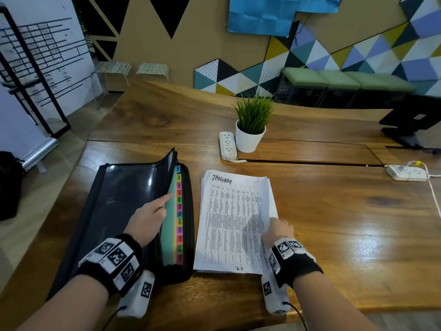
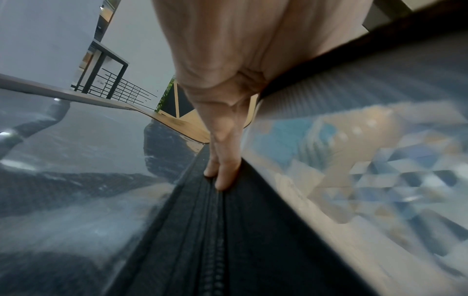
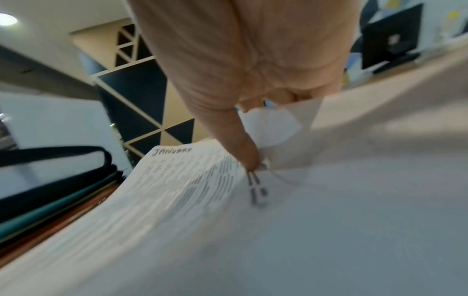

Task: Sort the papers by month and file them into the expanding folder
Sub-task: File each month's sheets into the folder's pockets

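Note:
A black expanding folder (image 1: pixel 114 211) lies open on the left of the wooden table, its coloured month tabs (image 1: pixel 179 211) running down the right side. My left hand (image 1: pixel 152 216) reaches in with straight fingers (image 2: pixel 222 174), which press against the black pleats (image 2: pixel 202 230) and hold the front flap away from a green divider. To the right lies a stack of printed papers (image 1: pixel 229 223), with "JANUARY" handwritten on the top sheet (image 3: pixel 177 180). My right hand (image 1: pixel 278 231) pinches that sheet's right edge, thumb (image 3: pixel 243 144) on top and the fingers under the lifted paper.
A potted plant (image 1: pixel 250 130) and a white power strip (image 1: pixel 228 145) stand behind the papers. A second power strip (image 1: pixel 406 173) with a cable lies at the right, and a black monitor (image 1: pixel 410 118) at the far right. A black bag (image 1: pixel 9 185) sits on the floor at the left.

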